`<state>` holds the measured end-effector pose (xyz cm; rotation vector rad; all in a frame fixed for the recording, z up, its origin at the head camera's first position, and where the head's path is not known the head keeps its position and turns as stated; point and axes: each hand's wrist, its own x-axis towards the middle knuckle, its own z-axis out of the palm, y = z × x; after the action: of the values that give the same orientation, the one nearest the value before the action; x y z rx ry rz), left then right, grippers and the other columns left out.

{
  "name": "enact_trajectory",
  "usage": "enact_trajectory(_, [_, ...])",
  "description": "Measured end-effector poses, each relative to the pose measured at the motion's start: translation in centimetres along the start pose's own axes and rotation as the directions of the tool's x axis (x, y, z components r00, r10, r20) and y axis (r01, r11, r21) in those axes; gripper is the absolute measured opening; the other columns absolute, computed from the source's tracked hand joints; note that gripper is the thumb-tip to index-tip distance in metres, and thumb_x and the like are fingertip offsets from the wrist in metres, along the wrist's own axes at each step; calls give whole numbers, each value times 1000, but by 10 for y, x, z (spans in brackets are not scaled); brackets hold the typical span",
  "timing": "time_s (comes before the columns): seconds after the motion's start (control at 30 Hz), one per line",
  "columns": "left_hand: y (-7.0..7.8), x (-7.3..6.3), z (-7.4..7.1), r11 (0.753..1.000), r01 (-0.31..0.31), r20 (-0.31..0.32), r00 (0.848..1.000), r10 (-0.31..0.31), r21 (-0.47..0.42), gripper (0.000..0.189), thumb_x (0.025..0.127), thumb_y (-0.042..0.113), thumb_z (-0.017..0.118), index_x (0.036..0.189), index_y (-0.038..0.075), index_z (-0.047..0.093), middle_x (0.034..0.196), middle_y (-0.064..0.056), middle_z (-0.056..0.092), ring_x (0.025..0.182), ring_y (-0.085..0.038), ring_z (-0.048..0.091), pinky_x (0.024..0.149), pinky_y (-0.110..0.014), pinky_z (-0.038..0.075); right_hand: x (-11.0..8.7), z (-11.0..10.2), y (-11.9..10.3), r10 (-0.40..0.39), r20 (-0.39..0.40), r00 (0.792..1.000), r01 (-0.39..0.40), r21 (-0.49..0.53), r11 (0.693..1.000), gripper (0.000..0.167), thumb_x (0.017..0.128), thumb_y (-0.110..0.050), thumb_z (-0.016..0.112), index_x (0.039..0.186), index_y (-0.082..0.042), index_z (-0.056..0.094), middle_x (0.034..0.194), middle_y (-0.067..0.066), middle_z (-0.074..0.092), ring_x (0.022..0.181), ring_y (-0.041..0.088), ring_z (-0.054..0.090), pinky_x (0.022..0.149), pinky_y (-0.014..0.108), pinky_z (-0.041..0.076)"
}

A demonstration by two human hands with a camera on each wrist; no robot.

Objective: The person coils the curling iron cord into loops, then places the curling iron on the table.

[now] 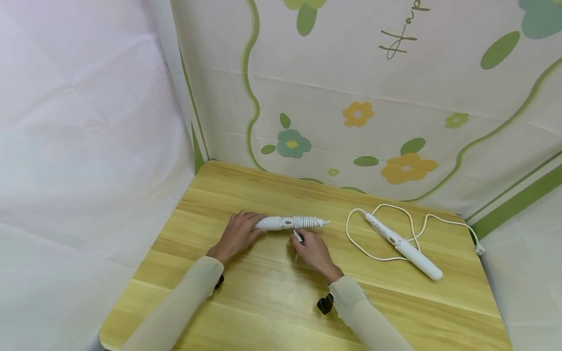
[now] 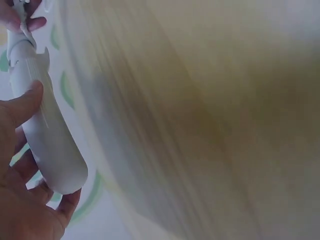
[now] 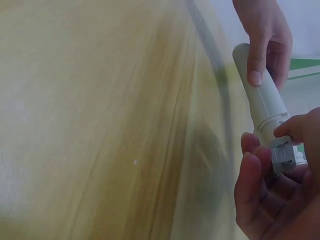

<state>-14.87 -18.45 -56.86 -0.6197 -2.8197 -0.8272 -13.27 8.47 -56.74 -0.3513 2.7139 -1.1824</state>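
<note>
A white hair straightener [image 1: 273, 223] has its cord [image 1: 307, 222] wound in several turns round the handle end. My left hand [image 1: 239, 233] grips its rounded barrel end, thumb along one side and fingers round the other, as the left wrist view shows on the barrel [image 2: 55, 145]. Between thumb and fingers, my right hand [image 1: 313, 251] pinches the cord's two-pin plug [image 3: 283, 155], close beside the wound handle. In the right wrist view the plug's face and pins show, while much of the wound cord is hidden behind the hand.
A second white hair straightener [image 1: 417, 258] lies on the right of the wooden table [image 1: 272, 297], its loose cord [image 1: 371, 254] looped about it. That cord's plug [image 1: 480, 249] is at the right edge. A flower-printed cloth [image 1: 316, 97] hangs behind the table.
</note>
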Motion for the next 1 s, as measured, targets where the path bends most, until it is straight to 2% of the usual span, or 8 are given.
enact_trajectory(0.17, [-8, 15, 0, 1000, -15, 75, 997, 13, 27, 49, 104, 32, 77, 148, 15, 68, 141, -8, 73, 125, -31, 64, 106, -53, 48, 5, 5, 2, 30, -31, 999, -31, -24, 999, 29, 111, -30, 63, 84, -19, 64, 69, -4, 60, 57, 12, 49, 56, 31, 40])
enact_trajectory(0.4, [-15, 31, -2, 997, -25, 142, 990, 15, 75, 49, 108, 37, 70, 151, 15, 65, 147, -9, 70, 132, -33, 63, 110, -54, 48, 13, 9, 3, 69, -52, 996, -71, -24, 997, 27, 111, -33, 62, 88, -18, 65, 66, -5, 63, 55, 13, 55, 55, 32, 41])
enact_trajectory(0.53, [-16, 37, 0, 997, -17, 161, 987, 5, 74, 49, 108, 37, 70, 151, 16, 65, 147, -8, 70, 133, -32, 63, 112, -54, 48, 18, 11, 6, 100, -60, 993, -102, -24, 995, 27, 111, -33, 61, 91, -17, 67, 66, -4, 65, 56, 14, 58, 55, 32, 42])
enact_trajectory(0.67, [-17, 40, 4, 997, -17, 170, 985, 5, 70, 50, 107, 37, 71, 152, 16, 65, 148, -9, 69, 133, -32, 63, 114, -54, 48, 21, 12, 9, 122, -90, 989, -128, -66, 990, 26, 110, -34, 62, 92, -16, 68, 71, -2, 63, 60, 16, 55, 55, 33, 41])
enact_trajectory(0.83, [-18, 42, 6, 998, -16, 170, 985, 5, 61, 50, 106, 34, 73, 151, 14, 65, 147, -11, 70, 133, -33, 63, 114, -54, 49, 22, 13, 12, 97, -130, 987, -115, -134, 984, 26, 109, -36, 64, 98, -14, 71, 75, 1, 61, 62, 18, 53, 54, 35, 41])
enact_trajectory(1.0, [-19, 43, 6, 998, -15, 178, 984, 4, 62, 51, 104, 33, 76, 150, 13, 66, 146, -11, 71, 131, -33, 64, 113, -54, 50, 21, 15, 13, 63, -157, 986, -100, -242, 965, 30, 108, -40, 63, 101, -12, 72, 69, 1, 59, 59, 19, 54, 52, 37, 42])
